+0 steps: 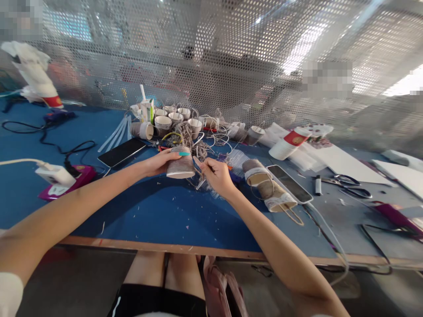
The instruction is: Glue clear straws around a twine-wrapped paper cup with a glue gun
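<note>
My left hand [161,162] is closed around a cup [180,166] wrapped in grey-brown cord, with its pale rim tilted down toward me. A turquoise mark shows by the thumb. Just right of the cup, my right hand [214,171] is closed in a pinch by its side; what the fingers hold is too small to make out, perhaps the cord. Behind both hands lies a tangled heap of grey cord [185,133]. Several similar wrapped cups [163,125] stand beyond it, and two more wrapped cups [276,193] lie on their sides to the right.
A black phone [121,152] lies left, a white-edged phone [291,184] right. Scissors [352,187], a red-and-white paper cup [291,143] and white sheets are farther right. A purple power strip [79,178] with cables sits left. A perforated metal screen [231,57] rises behind the blue table [139,215].
</note>
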`<state>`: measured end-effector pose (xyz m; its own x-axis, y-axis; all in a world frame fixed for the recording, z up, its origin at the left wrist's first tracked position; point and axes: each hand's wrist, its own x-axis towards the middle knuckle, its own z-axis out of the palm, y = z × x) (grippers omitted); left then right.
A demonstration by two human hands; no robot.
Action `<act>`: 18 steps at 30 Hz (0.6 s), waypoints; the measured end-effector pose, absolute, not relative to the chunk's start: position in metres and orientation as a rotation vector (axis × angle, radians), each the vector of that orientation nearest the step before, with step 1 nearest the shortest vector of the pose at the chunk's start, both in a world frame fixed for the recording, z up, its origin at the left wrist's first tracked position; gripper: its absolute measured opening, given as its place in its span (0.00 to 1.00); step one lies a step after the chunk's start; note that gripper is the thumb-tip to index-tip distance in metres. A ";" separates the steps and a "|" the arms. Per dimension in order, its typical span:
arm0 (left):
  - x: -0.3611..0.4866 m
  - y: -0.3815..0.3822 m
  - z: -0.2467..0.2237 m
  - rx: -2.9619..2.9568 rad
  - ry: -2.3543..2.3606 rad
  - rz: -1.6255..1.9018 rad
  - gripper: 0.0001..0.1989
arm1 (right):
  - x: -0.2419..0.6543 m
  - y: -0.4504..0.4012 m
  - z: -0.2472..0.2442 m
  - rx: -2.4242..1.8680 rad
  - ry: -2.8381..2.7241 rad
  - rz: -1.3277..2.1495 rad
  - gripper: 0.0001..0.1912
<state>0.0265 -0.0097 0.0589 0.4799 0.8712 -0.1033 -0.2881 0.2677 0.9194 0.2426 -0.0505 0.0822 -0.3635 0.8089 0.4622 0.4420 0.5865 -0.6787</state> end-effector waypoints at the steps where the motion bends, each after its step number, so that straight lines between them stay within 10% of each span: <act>1: 0.026 -0.010 0.059 1.015 0.693 0.872 0.21 | 0.242 -0.051 0.082 -0.996 -2.005 0.572 0.27; 18: 0.024 -0.012 0.057 1.064 0.566 0.896 0.26 | 0.238 -0.055 0.072 -0.976 -1.993 0.524 0.24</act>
